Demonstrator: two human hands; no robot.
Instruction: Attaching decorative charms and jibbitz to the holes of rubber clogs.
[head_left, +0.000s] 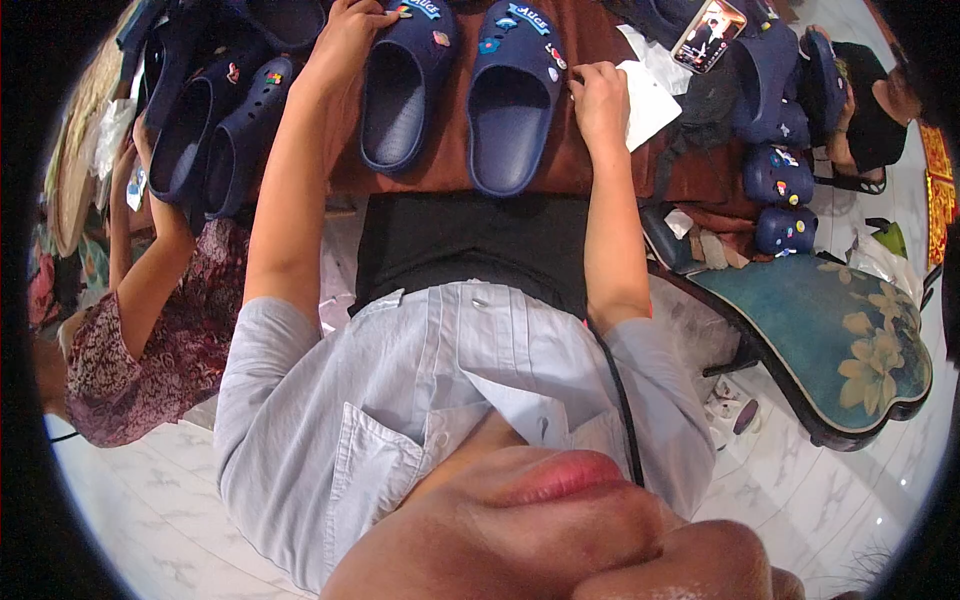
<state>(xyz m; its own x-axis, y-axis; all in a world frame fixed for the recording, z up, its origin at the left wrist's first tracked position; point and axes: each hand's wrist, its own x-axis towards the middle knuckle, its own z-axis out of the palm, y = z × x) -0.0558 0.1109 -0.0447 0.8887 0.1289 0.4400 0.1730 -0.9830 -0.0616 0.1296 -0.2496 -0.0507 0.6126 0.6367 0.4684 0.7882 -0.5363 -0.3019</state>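
Note:
Two navy blue clogs lie side by side before me, toes pointing away: the left clog [405, 110] and the right clog [512, 110]. Colourful charms [490, 46] and a light blue name-plate charm [530, 17] decorate their uppers. At the upper left edge of the left clog, my left hand [352, 32] is closed, its fingertips against the clog beside a charm. My right hand [602, 98] rests just right of the right clog with its fingers curled together; what they hold, if anything, is too small to make out. A white sheet [650, 105] lies beside that hand.
A reddish-brown cloth [440, 183] covers the table. More navy clogs [240, 130] stand at left, near another person's arm [155, 270]. At right are a lit phone [708, 36], stacked clogs [778, 175], a person in black [868, 110] and a blue floral chair [825, 330].

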